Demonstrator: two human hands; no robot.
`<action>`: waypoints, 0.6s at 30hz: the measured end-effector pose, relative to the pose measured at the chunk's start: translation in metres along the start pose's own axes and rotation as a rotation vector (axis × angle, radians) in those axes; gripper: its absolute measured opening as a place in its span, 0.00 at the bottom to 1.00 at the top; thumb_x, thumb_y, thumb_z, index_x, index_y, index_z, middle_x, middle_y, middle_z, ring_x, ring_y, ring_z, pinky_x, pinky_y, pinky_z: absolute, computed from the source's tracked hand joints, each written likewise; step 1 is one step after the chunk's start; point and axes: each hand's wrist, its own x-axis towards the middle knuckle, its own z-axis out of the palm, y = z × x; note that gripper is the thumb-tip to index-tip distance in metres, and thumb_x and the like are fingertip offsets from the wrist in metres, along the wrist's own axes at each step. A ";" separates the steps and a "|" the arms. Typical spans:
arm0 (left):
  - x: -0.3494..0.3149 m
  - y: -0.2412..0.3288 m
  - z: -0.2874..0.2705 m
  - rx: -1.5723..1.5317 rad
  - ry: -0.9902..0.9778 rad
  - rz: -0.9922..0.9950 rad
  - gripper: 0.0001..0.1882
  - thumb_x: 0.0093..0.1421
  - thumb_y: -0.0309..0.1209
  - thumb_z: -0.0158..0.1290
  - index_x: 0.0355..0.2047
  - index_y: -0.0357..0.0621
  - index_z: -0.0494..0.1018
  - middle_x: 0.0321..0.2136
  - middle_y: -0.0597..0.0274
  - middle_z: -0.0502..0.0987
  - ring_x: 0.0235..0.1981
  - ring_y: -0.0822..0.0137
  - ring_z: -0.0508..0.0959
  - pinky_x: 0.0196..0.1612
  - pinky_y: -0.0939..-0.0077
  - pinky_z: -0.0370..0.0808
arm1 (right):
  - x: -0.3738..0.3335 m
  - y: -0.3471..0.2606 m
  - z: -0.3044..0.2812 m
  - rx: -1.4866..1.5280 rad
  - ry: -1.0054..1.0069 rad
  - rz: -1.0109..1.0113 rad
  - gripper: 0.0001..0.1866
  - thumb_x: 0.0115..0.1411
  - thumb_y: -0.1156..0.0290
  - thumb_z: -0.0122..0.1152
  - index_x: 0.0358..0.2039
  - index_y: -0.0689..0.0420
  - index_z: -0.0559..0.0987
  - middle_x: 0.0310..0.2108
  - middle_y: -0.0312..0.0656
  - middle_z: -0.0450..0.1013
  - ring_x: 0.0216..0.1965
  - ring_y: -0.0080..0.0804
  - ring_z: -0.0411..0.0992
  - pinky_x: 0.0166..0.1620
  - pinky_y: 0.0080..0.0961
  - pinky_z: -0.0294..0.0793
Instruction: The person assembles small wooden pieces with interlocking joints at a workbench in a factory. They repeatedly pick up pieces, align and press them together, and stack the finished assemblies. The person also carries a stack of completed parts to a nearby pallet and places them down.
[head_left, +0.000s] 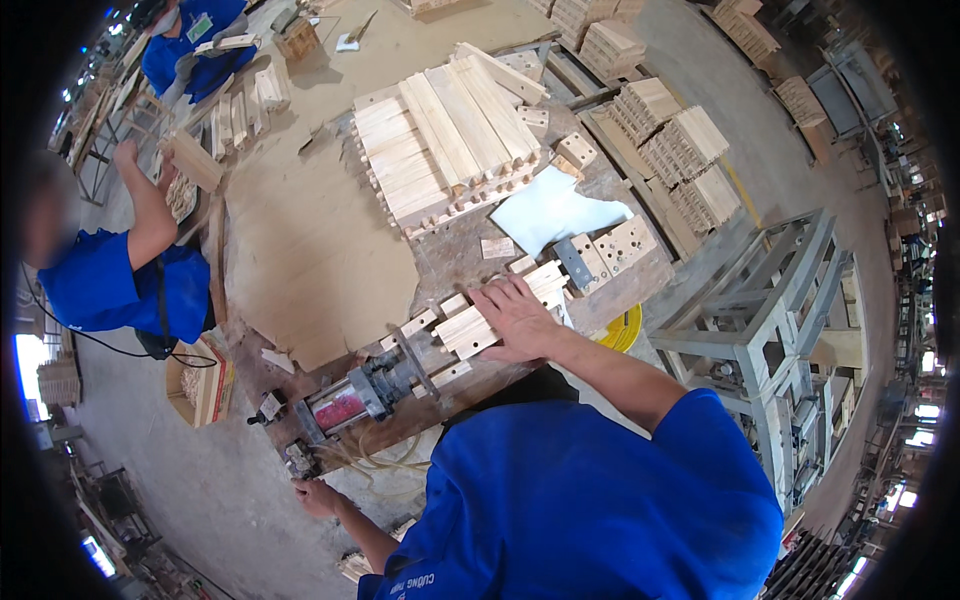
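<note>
My right hand (pixel 517 318) lies across a pale wooden board (pixel 465 332), its fingers over the far edge and its thumb near the close edge. The board sits lengthwise in a bench press, between a dark metal end block (pixel 575 262) at right and the ram side at left. A pneumatic cylinder (pixel 345 405) with a reddish body forms the left part of the press. Below its left end, my left hand (pixel 316 497) is closed at a small metal hand valve (pixel 300 462); what its fingers grip is partly hidden.
Beyond the press, boards (pixel 455 125) are stacked on the bench. Cardboard (pixel 310 250) covers its left side. A white sheet (pixel 555 210) and drilled blocks (pixel 625 245) lie at right. A grey metal frame (pixel 750 340) stands right; a co-worker (pixel 130 280) works at left.
</note>
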 end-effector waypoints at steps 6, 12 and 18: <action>-0.003 -0.003 -0.002 0.019 -0.008 0.081 0.28 0.73 0.52 0.46 0.43 0.39 0.83 0.32 0.48 0.85 0.30 0.48 0.84 0.35 0.51 0.78 | 0.007 0.002 -0.006 -0.084 -0.088 -0.068 0.58 0.45 0.55 0.82 0.71 0.60 0.59 0.57 0.48 0.67 0.60 0.47 0.64 0.67 0.46 0.56; -0.004 0.003 0.002 0.109 0.141 0.412 0.22 0.72 0.46 0.51 0.38 0.38 0.81 0.30 0.44 0.83 0.29 0.41 0.82 0.33 0.47 0.75 | 0.009 -0.001 -0.004 -0.070 -0.088 -0.073 0.55 0.46 0.60 0.80 0.71 0.60 0.59 0.58 0.48 0.66 0.61 0.48 0.63 0.66 0.47 0.56; 0.004 -0.005 -0.001 0.049 0.031 0.416 0.19 0.71 0.43 0.53 0.35 0.38 0.81 0.29 0.43 0.83 0.30 0.40 0.81 0.32 0.46 0.74 | 0.011 0.001 0.001 -0.105 -0.050 -0.093 0.52 0.49 0.60 0.77 0.70 0.61 0.59 0.57 0.50 0.65 0.59 0.50 0.64 0.65 0.48 0.56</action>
